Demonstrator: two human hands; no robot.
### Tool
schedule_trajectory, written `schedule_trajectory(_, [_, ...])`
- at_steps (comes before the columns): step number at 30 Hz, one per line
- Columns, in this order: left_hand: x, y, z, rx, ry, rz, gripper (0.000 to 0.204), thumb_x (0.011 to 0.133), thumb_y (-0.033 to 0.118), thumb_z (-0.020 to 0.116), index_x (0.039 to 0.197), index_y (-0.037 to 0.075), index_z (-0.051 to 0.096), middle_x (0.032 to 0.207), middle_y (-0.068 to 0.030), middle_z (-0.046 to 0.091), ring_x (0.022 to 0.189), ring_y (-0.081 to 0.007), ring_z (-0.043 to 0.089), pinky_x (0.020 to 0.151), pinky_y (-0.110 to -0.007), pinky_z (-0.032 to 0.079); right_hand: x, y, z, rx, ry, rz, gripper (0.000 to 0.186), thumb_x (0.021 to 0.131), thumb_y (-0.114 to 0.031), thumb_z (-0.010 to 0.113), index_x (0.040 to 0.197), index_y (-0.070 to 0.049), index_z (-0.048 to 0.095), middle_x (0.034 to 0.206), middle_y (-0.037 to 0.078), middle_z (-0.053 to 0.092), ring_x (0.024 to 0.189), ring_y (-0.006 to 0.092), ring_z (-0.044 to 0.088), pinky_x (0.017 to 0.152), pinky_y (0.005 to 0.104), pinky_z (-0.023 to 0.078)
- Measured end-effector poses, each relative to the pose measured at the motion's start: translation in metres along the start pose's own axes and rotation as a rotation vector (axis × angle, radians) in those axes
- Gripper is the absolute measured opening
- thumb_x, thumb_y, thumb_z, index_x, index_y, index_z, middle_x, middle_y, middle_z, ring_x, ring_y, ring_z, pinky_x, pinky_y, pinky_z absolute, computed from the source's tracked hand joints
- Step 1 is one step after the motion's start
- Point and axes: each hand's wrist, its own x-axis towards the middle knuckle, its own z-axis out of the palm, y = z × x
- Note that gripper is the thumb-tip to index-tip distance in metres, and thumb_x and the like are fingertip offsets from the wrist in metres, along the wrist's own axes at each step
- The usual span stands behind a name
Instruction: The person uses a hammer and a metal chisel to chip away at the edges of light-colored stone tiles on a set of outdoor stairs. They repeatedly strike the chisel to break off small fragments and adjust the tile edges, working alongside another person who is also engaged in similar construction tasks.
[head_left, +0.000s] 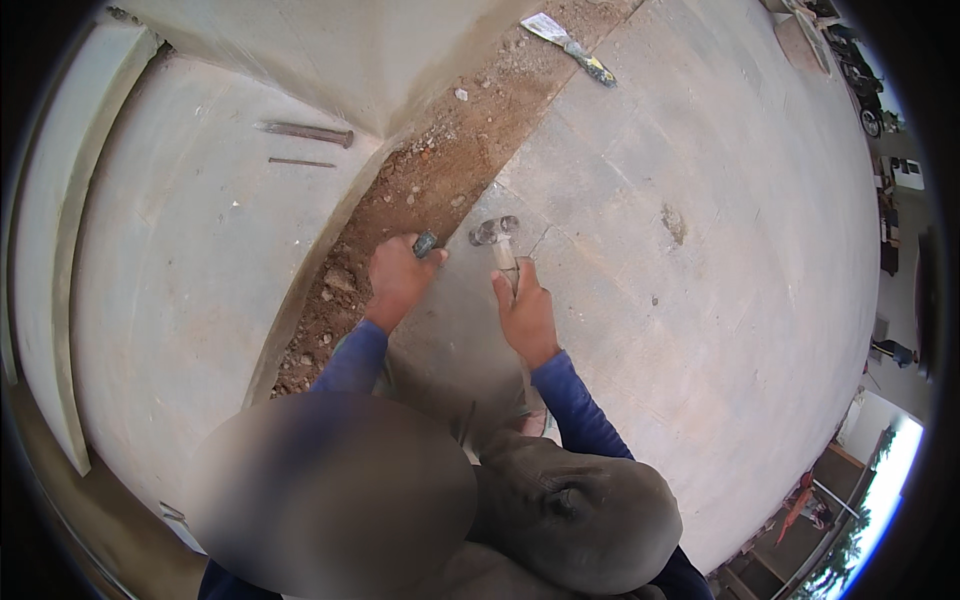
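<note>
Observed: left hand closed around a greenish-topped tool, lower end hidden, at the dirt trench's right edge, presumably steadying it. Right hand, right of the trench, grips a hammer's handle, apparently for control.

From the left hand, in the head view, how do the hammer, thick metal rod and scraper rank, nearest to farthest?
1. Hammer: to the right, in the right hand.
2. Thick metal rod: upper left of the left hand.
3. Scraper: upper right.
</note>
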Motion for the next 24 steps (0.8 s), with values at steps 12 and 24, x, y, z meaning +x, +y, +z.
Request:
schedule_trajectory(12, [0.000,0.002,-0.001,-0.018,0.018,0.017,0.042,0.076,0.041,0.083,0.086,0.002,0.073,0.072,-0.0204,0.067,0.071,-0.0365,0.069,0.069,-0.044,0.052,0.015,0.009,-0.024,-0.024,0.205,0.136,0.036,0.104,-0.028,0.051,0.129,-0.003,0.045,0.077,0.028,0.065,0.074,0.0502,0.065,0.063,0.0543,0.047])
schedule_trajectory(24, [-0.002,0.006,0.002,-0.026,0.012,0.052,0.041,0.078,0.040,0.082,0.084,0.001,0.072,0.070,-0.0197,0.067,0.068,-0.0372,0.068,0.067,-0.044,0.052,0.011,0.027,-0.013,-0.059,0.169,0.128,0.034,0.103,-0.029,0.053,0.124,-0.002,0.046,0.074,0.030,0.064,0.074,0.0525,0.064,0.062,0.0579,0.047])
